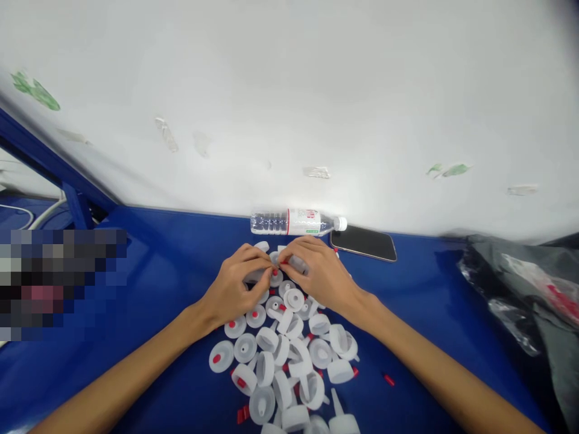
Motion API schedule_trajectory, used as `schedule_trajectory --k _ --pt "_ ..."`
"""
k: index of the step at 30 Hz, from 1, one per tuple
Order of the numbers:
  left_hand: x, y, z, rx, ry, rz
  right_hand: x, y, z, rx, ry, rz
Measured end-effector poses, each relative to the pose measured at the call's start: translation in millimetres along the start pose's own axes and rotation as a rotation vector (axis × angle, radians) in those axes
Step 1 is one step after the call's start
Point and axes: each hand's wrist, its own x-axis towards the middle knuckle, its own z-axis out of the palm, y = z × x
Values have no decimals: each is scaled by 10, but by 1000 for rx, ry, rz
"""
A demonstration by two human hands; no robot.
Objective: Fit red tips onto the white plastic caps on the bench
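Observation:
Both my hands meet over the far end of a heap of white plastic nozzle caps (266, 339). My left hand (239, 283) is closed, thumb and fingertips pinching what looks like one of the white caps, mostly hidden by the fingers. My right hand (323, 277) is curled, its thumb and index finger on a small red tip cap (283, 262) close to the left fingertips. Some nozzles in the heap wear red tips, such as the flat-lying nozzle cap (256, 316); others are bare.
A clear water bottle (298, 222) lies along the wall behind my hands, with a dark phone (364, 242) beside it. One loose red tip (389, 380) lies right of the heap. Dark plastic bags (506, 295) occupy the right side of the blue table (167, 259).

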Motion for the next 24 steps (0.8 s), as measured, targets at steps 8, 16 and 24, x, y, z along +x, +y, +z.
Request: schedule_trajectory --k 8,16,24 --pt "-24 -35 11 8 29 47 -58 -49 -219 -37 -58 -37" --pt "-40 -5 -3 11 -88 76 -95 120 -663 -330 -71 284" --pt "-42 21 -24 0 -66 87 -174 261 -785 -182 -174 388"
